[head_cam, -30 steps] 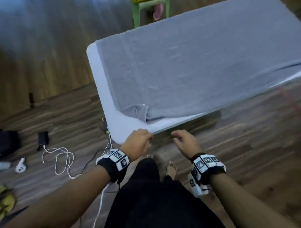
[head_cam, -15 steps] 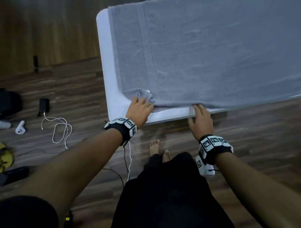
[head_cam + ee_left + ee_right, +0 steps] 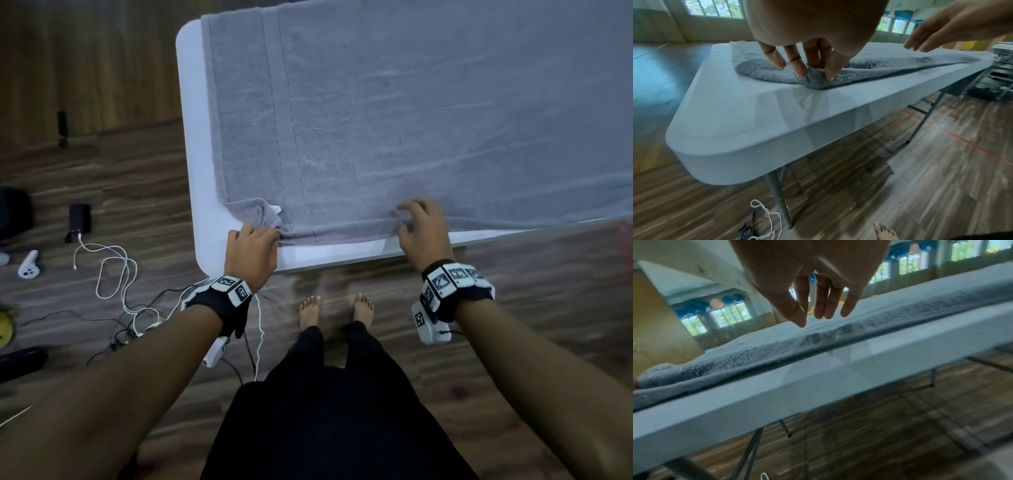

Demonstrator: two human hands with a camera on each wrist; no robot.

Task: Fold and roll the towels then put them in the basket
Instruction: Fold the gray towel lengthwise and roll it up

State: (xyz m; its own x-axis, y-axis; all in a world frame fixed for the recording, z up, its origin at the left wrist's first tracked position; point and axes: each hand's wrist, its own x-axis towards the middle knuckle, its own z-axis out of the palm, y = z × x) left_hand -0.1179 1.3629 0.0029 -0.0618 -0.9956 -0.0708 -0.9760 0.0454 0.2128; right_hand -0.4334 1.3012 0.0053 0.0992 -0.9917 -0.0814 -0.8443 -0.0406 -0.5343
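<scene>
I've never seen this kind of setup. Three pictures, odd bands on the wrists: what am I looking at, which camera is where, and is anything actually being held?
There is no machine here: a person works with two bare hands. The big picture comes from a camera on the head, looking down. The other two come from cameras strapped to the wrists on the marker bands, each looking along its own hand.

A grey towel lies spread over a white folding table. The left hand has a grip on the towel's bunched near corner; the left wrist view shows fingertips pinching the fabric. The right hand is at the towel's near edge with fingers fairly straight; the right wrist view shows them just above the cloth, holding nothing. Cables lie on the wooden floor. No basket is in view.
</scene>
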